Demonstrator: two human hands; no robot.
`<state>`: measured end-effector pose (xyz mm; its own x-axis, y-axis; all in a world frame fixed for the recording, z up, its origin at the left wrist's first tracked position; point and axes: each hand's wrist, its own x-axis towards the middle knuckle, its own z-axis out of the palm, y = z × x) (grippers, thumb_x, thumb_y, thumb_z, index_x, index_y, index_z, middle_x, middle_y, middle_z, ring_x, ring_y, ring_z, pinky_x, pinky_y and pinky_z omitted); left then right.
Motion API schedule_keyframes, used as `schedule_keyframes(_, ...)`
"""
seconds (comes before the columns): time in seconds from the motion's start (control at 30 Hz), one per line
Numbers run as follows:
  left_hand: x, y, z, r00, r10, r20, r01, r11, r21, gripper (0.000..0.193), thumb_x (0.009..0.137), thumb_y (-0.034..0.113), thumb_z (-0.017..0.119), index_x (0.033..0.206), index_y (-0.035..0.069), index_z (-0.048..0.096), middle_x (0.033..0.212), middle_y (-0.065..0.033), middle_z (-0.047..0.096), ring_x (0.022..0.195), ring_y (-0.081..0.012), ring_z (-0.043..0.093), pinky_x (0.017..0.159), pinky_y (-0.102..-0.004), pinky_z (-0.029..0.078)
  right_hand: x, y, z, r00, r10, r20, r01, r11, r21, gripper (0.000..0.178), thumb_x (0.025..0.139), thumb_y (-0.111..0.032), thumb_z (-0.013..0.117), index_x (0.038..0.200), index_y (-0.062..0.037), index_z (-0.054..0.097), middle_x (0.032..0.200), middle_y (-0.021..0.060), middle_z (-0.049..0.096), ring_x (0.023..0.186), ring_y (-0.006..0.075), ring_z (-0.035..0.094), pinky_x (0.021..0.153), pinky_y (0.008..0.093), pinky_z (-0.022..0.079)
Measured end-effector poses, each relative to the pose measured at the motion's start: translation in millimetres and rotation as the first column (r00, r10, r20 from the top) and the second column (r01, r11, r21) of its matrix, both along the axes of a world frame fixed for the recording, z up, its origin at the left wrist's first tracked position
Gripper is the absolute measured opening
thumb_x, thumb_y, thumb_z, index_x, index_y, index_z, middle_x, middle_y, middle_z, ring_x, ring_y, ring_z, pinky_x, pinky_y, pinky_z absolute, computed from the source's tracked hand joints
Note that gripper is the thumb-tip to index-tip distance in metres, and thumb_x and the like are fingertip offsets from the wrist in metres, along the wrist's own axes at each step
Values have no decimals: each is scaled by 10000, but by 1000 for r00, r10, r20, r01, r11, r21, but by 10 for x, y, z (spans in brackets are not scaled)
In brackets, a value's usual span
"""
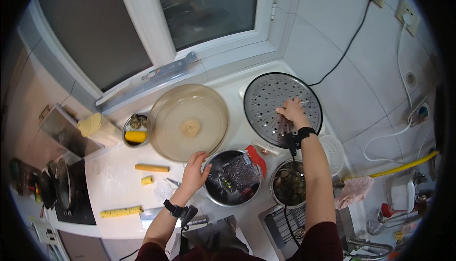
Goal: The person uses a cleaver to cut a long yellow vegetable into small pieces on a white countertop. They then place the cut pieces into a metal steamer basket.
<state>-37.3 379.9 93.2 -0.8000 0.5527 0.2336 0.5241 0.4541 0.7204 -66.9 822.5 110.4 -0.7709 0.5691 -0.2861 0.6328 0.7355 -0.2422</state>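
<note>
My right hand (293, 111) is over a round perforated metal steamer tray (266, 101) at the back right, its fingertips touching the tray and its fingers apart. My left hand (194, 171) is open with nothing in it, beside the rim of a steel bowl (207, 195). Inside that bowl lies a clear plastic bag (241, 171) with a red end, along with a dark red piece. Just behind the left hand stands a large round tan see-through lid or basin (187, 106). A steel pot (289, 182) of dark shell-like pieces sits below my right forearm, which partly covers it.
On the white counter at left are a corn cob (121, 212), an orange-yellow stick (152, 168), a yellow chunk (147, 180) and a knife (197, 220). A small bowl (135, 135) holds more food. A sink (278, 230) lies front right; a black cord (354, 44) runs to the wall.
</note>
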Motion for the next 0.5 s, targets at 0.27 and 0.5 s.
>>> schedule_keyframes(0.27, 177, -664, -107, 999, 27, 31, -26, 999, -32, 352, 878, 117, 666, 1206, 37, 565, 1217, -141, 542, 984, -275, 626, 831, -352, 538, 150, -872, 246, 762, 395, -514, -159, 883, 442, 494, 848, -262, 710, 1188, 47, 529, 1386, 315, 444, 1272, 438, 457, 1051, 478, 387)
schedule_keyframes(0.5, 232, -1743, -268, 976, 174, 134, -168, 984, -60, 331, 863, 115, 687, 1168, 47, 576, 1198, -132, 560, 950, -265, 630, 784, -348, 541, 569, -2860, 451, 523, 541, -659, -561, 800, 211, 457, 852, -194, 708, 1202, 33, 522, 1350, 249, 503, 1241, 421, 492, 1025, 452, 413)
